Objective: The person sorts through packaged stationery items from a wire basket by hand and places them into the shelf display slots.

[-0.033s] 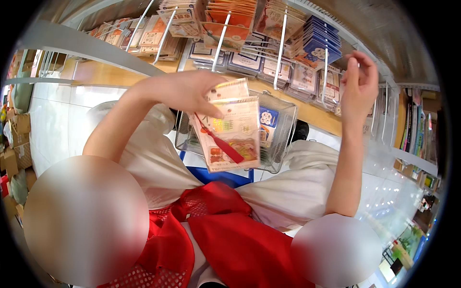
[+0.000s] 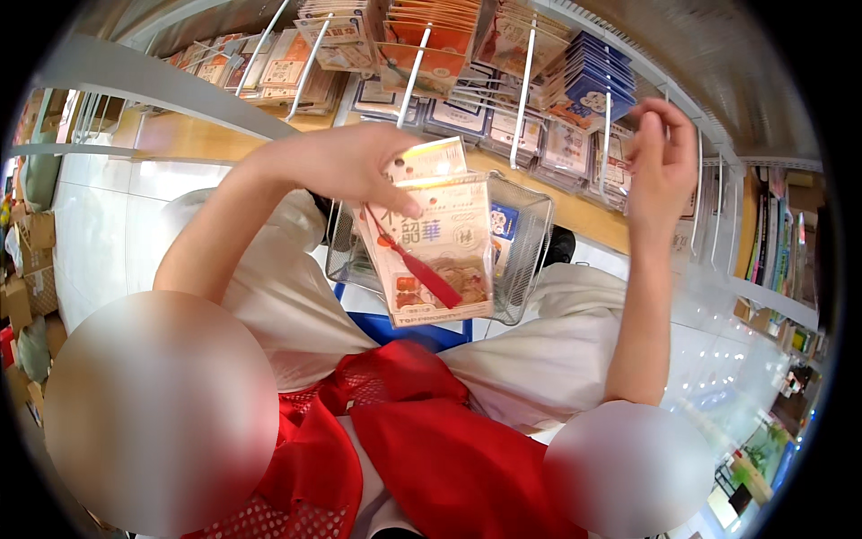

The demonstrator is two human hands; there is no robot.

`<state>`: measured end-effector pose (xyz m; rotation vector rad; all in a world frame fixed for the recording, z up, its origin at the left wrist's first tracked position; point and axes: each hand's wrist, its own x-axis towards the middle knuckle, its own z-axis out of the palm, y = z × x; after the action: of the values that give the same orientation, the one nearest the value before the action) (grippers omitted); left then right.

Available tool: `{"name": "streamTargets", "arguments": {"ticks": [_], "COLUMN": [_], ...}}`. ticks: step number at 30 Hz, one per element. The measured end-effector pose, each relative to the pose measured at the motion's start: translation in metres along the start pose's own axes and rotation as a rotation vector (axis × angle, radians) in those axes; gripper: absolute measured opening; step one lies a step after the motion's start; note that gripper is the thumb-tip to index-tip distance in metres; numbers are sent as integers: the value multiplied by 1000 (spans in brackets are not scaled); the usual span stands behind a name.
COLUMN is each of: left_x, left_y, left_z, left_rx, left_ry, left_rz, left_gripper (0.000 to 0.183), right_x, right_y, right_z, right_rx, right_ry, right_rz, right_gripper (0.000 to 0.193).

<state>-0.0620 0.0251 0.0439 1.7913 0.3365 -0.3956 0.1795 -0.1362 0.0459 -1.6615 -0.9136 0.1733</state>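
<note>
My left hand (image 2: pixel 359 171) is closed on a small stack of flat cream card packets (image 2: pixel 444 242) in clear sleeves, fanned slightly apart. On the front packet is a dark red tassel (image 2: pixel 431 277). The stack hangs over a grey wire mesh basket (image 2: pixel 525 269), hiding much of it. Part of a blue and white packet (image 2: pixel 504 225) shows inside the basket. My right hand (image 2: pixel 664 162) is raised at the right end of the rack, its fingers loosely curled and apart. It is near a white hook and the hanging blue packets (image 2: pixel 588 94); I see nothing in it.
White metal hooks (image 2: pixel 523 94) stick out from the rack, with orange packets (image 2: pixel 422 58) hanging in rows. More sleeved packets (image 2: pixel 458 117) lie on the wooden shelf (image 2: pixel 503 166) below. A blue stool (image 2: pixel 404 331) stands between my knees. Books (image 2: pixel 774 229) line a shelf at the right.
The packets in my left hand have shifted slightly right and sit flatter, with their print sharper. My right hand has moved a little left, toward the hooks.
</note>
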Motion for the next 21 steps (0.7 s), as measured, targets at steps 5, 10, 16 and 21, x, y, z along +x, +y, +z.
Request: {"name": "streamTargets", "arguments": {"ticks": [5, 10, 16, 21], "left_x": [5, 17, 43, 53], "left_y": [11, 29, 10, 27], "left_z": [-8, -13, -21, 16], "left_rx": [-97, -113, -857, -926], "left_ry": [101, 236, 212, 56], "left_rz": [-25, -100, 221, 81], "left_gripper": [39, 41, 37, 39], "right_x": [-37, -49, -26, -24], "right_y": [-26, -24, -10, 9], "right_z": [31, 45, 37, 32], "right_rx": [231, 291, 501, 527], "right_ry": [-469, -578, -303, -79], "right_rz": [127, 247, 375, 418], "right_gripper": [18, 47, 56, 47]}}
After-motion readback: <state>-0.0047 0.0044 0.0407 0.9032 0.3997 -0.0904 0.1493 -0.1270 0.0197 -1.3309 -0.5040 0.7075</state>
